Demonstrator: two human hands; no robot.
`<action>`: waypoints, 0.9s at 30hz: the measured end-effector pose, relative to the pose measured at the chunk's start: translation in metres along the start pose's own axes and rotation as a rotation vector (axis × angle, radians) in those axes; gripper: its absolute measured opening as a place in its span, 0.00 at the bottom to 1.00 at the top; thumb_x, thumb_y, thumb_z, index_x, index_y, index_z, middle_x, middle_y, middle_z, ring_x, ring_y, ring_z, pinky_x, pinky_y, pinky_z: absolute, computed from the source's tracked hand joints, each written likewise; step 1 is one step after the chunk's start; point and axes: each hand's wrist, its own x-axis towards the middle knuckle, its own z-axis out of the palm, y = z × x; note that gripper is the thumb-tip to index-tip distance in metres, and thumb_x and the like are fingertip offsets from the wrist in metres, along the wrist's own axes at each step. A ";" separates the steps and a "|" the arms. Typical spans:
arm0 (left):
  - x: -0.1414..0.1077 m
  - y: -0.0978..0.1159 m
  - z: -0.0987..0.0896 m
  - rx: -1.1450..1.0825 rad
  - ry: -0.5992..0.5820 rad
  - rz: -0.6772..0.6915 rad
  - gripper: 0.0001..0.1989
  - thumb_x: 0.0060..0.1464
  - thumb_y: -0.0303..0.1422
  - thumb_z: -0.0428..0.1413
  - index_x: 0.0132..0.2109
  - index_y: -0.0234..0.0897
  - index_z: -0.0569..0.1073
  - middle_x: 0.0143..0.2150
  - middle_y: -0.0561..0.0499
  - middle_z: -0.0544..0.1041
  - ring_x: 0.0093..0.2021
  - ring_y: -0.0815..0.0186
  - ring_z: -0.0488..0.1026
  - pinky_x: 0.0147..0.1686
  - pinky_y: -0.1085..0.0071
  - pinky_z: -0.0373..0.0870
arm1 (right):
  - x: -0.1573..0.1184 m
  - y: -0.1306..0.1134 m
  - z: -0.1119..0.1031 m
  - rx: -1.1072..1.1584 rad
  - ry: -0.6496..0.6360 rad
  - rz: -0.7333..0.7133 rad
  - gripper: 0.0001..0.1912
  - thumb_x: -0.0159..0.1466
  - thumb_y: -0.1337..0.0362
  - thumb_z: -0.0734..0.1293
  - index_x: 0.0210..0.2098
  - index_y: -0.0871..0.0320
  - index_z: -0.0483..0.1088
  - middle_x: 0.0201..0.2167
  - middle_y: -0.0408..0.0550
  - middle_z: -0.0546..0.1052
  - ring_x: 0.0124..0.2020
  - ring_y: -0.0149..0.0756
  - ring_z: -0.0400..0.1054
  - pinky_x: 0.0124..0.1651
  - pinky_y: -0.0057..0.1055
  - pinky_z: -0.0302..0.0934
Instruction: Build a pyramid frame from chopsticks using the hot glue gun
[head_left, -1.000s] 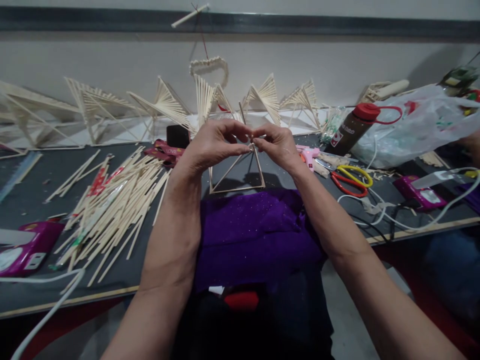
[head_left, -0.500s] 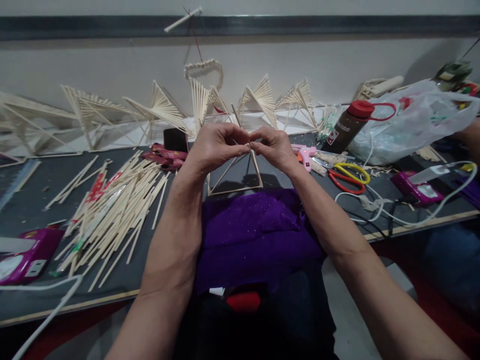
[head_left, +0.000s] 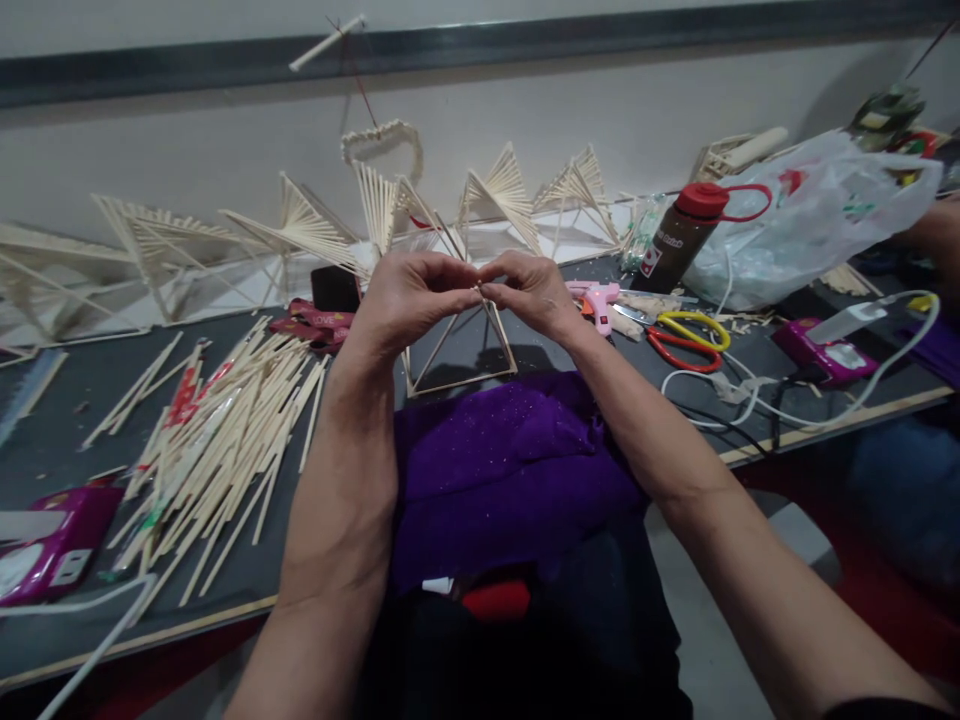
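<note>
A small frame of thin wooden sticks (head_left: pixel 463 382) stands on the dark table in front of me, its sticks rising from a base to a point. My left hand (head_left: pixel 420 295) pinches the top of it between thumb and fingers. From the other side my right hand (head_left: pixel 529 295) pinches the same spot, and the fingertips of both hands meet there. The exact joint between the fingertips is mostly hidden. Just nearer to me, a purple cloth (head_left: pixel 495 440) lies over the table edge and my lap.
Loose wooden sticks (head_left: pixel 225 460) lie in a heap at left, near a magenta power strip (head_left: pixel 60 540). Finished stick structures (head_left: pixel 300 225) line the wall. To the right are a pink glue gun (head_left: pixel 598 303), scissors (head_left: pixel 686 340), a bottle (head_left: pixel 679 240), a plastic bag (head_left: pixel 810 230) and white cables.
My view has shifted and tilted slightly, so the scene sits a little further left. Both hands keep their pinch at the top of the stick frame.
</note>
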 end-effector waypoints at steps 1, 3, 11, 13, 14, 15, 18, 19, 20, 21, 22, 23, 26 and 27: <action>0.000 0.001 0.000 -0.003 -0.002 -0.007 0.33 0.36 0.59 0.75 0.38 0.36 0.84 0.30 0.53 0.83 0.37 0.62 0.79 0.41 0.60 0.77 | 0.000 0.000 0.000 -0.013 0.001 -0.002 0.17 0.65 0.49 0.73 0.39 0.57 0.82 0.37 0.46 0.82 0.38 0.35 0.72 0.45 0.33 0.66; 0.000 0.002 0.000 -0.007 -0.006 -0.025 0.34 0.34 0.60 0.75 0.39 0.36 0.84 0.29 0.54 0.82 0.38 0.61 0.79 0.40 0.61 0.76 | 0.000 0.001 0.000 -0.013 -0.003 -0.020 0.17 0.65 0.49 0.73 0.39 0.57 0.82 0.37 0.46 0.82 0.38 0.35 0.72 0.45 0.33 0.65; 0.001 -0.005 -0.001 -0.013 0.027 0.010 0.25 0.39 0.54 0.77 0.36 0.39 0.86 0.32 0.48 0.84 0.33 0.63 0.78 0.32 0.66 0.73 | 0.000 0.004 0.002 -0.039 -0.006 -0.057 0.21 0.66 0.45 0.72 0.40 0.58 0.82 0.37 0.47 0.81 0.38 0.33 0.70 0.44 0.31 0.64; 0.000 -0.005 0.000 -0.009 0.035 0.021 0.22 0.41 0.51 0.77 0.36 0.39 0.86 0.32 0.48 0.84 0.32 0.64 0.78 0.31 0.66 0.72 | 0.000 0.003 0.002 -0.039 -0.007 -0.055 0.22 0.67 0.45 0.71 0.40 0.58 0.82 0.36 0.46 0.81 0.37 0.33 0.70 0.45 0.31 0.64; 0.000 -0.005 0.000 -0.003 0.040 0.022 0.21 0.42 0.50 0.77 0.36 0.39 0.86 0.32 0.48 0.84 0.31 0.64 0.78 0.31 0.67 0.72 | 0.000 0.003 0.003 -0.035 -0.007 -0.051 0.22 0.67 0.44 0.71 0.40 0.58 0.83 0.36 0.46 0.81 0.37 0.33 0.70 0.45 0.31 0.64; 0.000 -0.005 0.000 0.005 0.045 0.023 0.20 0.43 0.49 0.77 0.36 0.39 0.86 0.32 0.48 0.84 0.31 0.64 0.77 0.30 0.67 0.72 | 0.000 0.003 0.003 -0.031 -0.006 -0.049 0.22 0.67 0.44 0.71 0.40 0.58 0.83 0.36 0.46 0.81 0.37 0.32 0.70 0.45 0.31 0.64; 0.000 -0.006 -0.001 0.022 0.054 0.027 0.18 0.43 0.47 0.77 0.36 0.39 0.87 0.31 0.49 0.83 0.30 0.65 0.77 0.28 0.69 0.71 | 0.001 0.005 0.003 -0.023 0.002 -0.049 0.22 0.66 0.44 0.71 0.40 0.58 0.83 0.36 0.46 0.81 0.37 0.32 0.70 0.45 0.31 0.64; 0.001 -0.007 -0.001 0.019 0.052 0.030 0.18 0.43 0.46 0.77 0.36 0.40 0.87 0.31 0.49 0.83 0.30 0.65 0.77 0.28 0.69 0.70 | 0.001 0.006 0.004 -0.024 0.002 -0.050 0.22 0.66 0.45 0.71 0.40 0.58 0.83 0.36 0.46 0.81 0.37 0.33 0.70 0.45 0.31 0.64; 0.001 -0.008 -0.001 0.012 0.047 0.034 0.17 0.43 0.46 0.77 0.37 0.40 0.87 0.31 0.49 0.84 0.30 0.66 0.77 0.28 0.69 0.70 | 0.001 0.006 0.004 -0.027 0.002 -0.050 0.22 0.66 0.45 0.71 0.40 0.58 0.83 0.36 0.46 0.81 0.37 0.33 0.70 0.45 0.31 0.64; 0.001 -0.008 -0.002 0.005 0.040 0.039 0.17 0.43 0.45 0.77 0.37 0.41 0.88 0.31 0.49 0.84 0.30 0.65 0.77 0.28 0.69 0.71 | 0.001 0.006 0.004 -0.030 0.001 -0.049 0.22 0.66 0.45 0.71 0.40 0.58 0.82 0.37 0.47 0.81 0.38 0.33 0.70 0.45 0.32 0.64; 0.001 -0.009 -0.003 0.000 0.033 0.042 0.17 0.43 0.45 0.77 0.37 0.41 0.88 0.32 0.49 0.84 0.31 0.65 0.77 0.29 0.69 0.72 | 0.001 0.006 0.004 -0.033 0.000 -0.047 0.22 0.66 0.44 0.71 0.40 0.58 0.82 0.37 0.47 0.82 0.38 0.34 0.70 0.45 0.32 0.64; 0.001 -0.009 -0.003 -0.001 0.027 0.044 0.17 0.43 0.45 0.77 0.38 0.41 0.88 0.33 0.48 0.85 0.31 0.64 0.78 0.29 0.68 0.72 | 0.001 0.006 0.004 -0.036 -0.001 -0.047 0.22 0.66 0.44 0.71 0.40 0.58 0.82 0.37 0.47 0.82 0.38 0.34 0.70 0.44 0.32 0.64; 0.000 -0.007 -0.005 0.003 0.018 0.037 0.17 0.43 0.46 0.77 0.37 0.42 0.87 0.34 0.48 0.85 0.33 0.62 0.79 0.30 0.68 0.73 | 0.000 0.003 0.004 -0.038 -0.006 -0.039 0.22 0.66 0.44 0.71 0.40 0.58 0.82 0.37 0.47 0.82 0.38 0.34 0.70 0.45 0.32 0.64; 0.000 -0.006 -0.005 0.005 0.020 0.032 0.17 0.43 0.47 0.77 0.37 0.42 0.87 0.33 0.48 0.85 0.33 0.62 0.79 0.29 0.69 0.73 | 0.000 0.002 0.004 -0.038 -0.008 -0.035 0.22 0.66 0.45 0.71 0.40 0.58 0.82 0.37 0.47 0.82 0.38 0.33 0.70 0.45 0.32 0.64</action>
